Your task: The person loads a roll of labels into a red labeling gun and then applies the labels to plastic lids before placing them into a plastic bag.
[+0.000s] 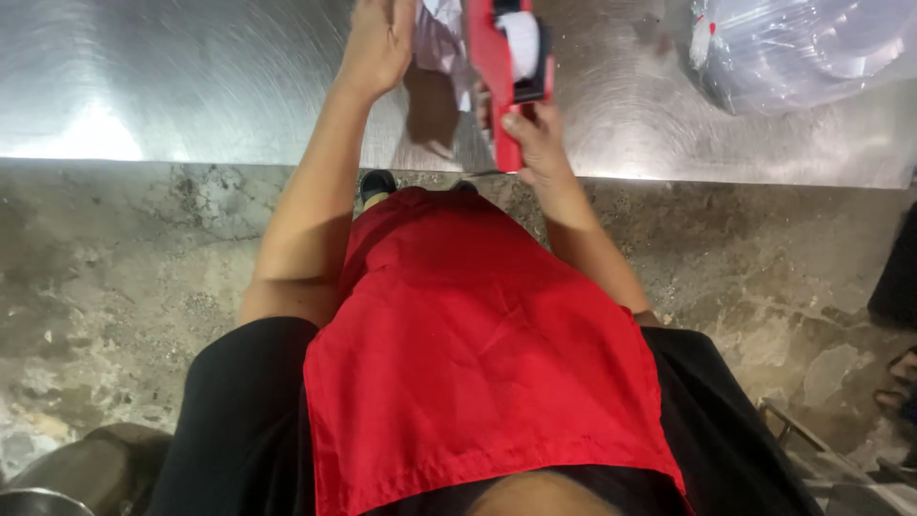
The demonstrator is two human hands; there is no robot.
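- Overhead, a person in a red apron (pixel 478 382) reaches both bare arms up over a brushed steel surface (pixel 191 86).
- The left hand (pixel 377 43) lies flat, fingers together, on a pale crumpled wrapper (pixel 439 38).
- Just right of it, touching, the right hand (pixel 537 139) grips the lower handle of a long red plastic label gun (pixel 497 67), its long axis running away from the body.
- Well apart at far right sits a clear plastic bag (pixel 802 48).
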